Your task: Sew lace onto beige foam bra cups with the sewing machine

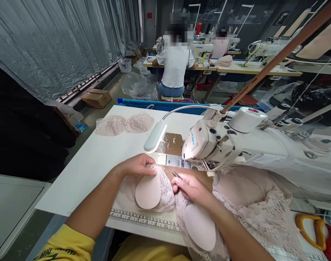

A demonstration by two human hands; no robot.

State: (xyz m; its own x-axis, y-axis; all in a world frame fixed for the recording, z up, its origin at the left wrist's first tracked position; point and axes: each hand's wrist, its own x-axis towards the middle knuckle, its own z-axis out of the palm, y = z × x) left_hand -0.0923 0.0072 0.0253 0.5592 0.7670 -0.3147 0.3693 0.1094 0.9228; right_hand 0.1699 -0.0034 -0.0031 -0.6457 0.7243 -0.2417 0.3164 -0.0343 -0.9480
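My left hand point(139, 165) pinches the upper edge of a pale pink lace bra cup point(166, 186) between thumb and fingers. A smooth teardrop-shaped pad point(148, 192) lies on that cup, under my thumb. Beside the lace's right edge, my right hand point(191, 186) is closed around a slim pointed metal tool point(177, 175); its exact kind is mostly hidden in the fingers. A second pad point(200, 226) rests on lace below my right wrist, at the table's front edge. Just beyond both hands stands the head of a white sewing machine point(199, 139).
A lamp point(156, 136) on a bendable neck hangs left of the needle area. Another lace piece point(124, 125) lies on the white table point(81, 174). Gathered lace fabric point(263, 203) and orange-handled scissors point(310, 228) are at right. Two people sit at machines ahead.
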